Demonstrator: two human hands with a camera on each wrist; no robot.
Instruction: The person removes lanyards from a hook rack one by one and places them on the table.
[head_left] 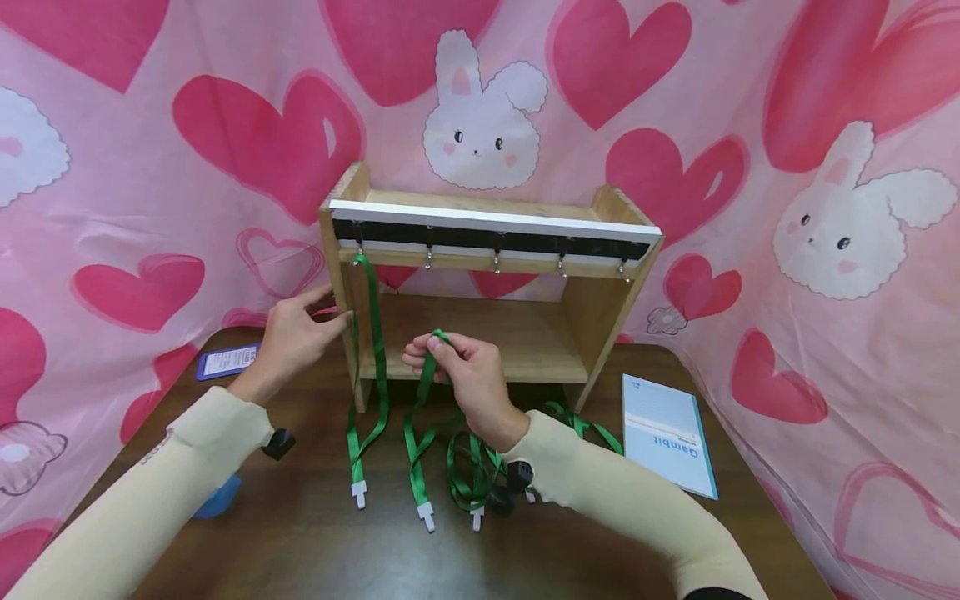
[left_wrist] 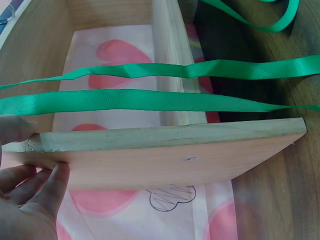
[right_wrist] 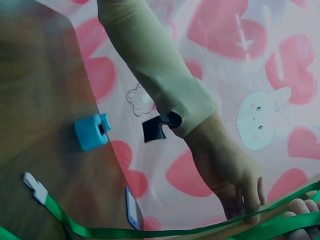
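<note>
My left hand grips the left side panel of a wooden shelf; in the left wrist view the thumb lies on one side of the panel and the fingers on the other. From the leftmost hook on the shelf's front rail hangs a green lanyard, its white clip near the table. My right hand pinches a second green lanyard between thumb and fingers in front of the shelf. The lower part of that lanyard trails down to another white clip.
More green lanyards lie coiled below my right forearm, partly hidden by it. Several other metal hooks line the rail. A light blue booklet lies at the right, a blue-framed card at the left. A small blue object stands near the table edge.
</note>
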